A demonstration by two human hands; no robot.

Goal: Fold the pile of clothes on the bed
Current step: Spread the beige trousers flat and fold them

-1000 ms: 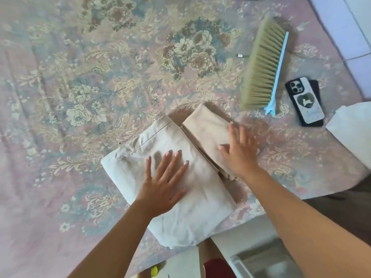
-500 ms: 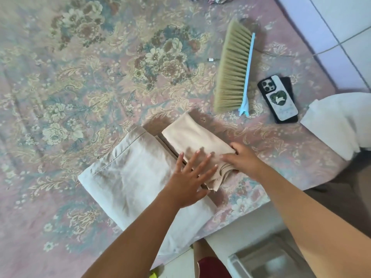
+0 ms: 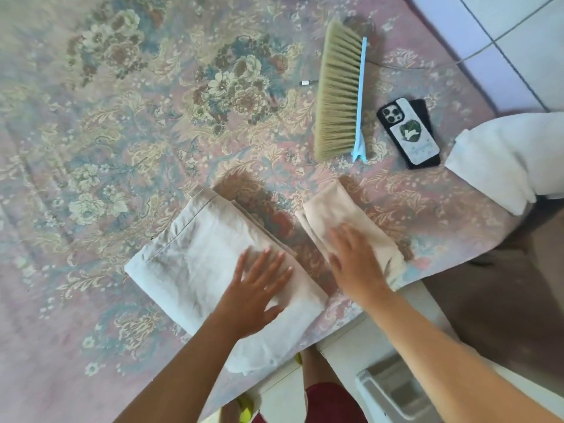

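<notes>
On the bed's (image 3: 91, 209) near edge: two folded pieces, side by side.
Left hand (image 3: 256, 294) lies flat, fingers spread, gripping nothing, on the white cloth (image 3: 195, 264); right hand (image 3: 354, 257) flat on the beige cloth (image 3: 341, 206). Press evenly, smoothing outward so folds stay square.

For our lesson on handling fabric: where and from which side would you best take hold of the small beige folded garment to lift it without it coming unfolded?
Probably by the long folded edge of the small beige garment, coming from its left side, over the bare gap next to the white folded garment. The layers stack there, so fingers can slide under all of them; the right hand already lies flat on top.
</notes>
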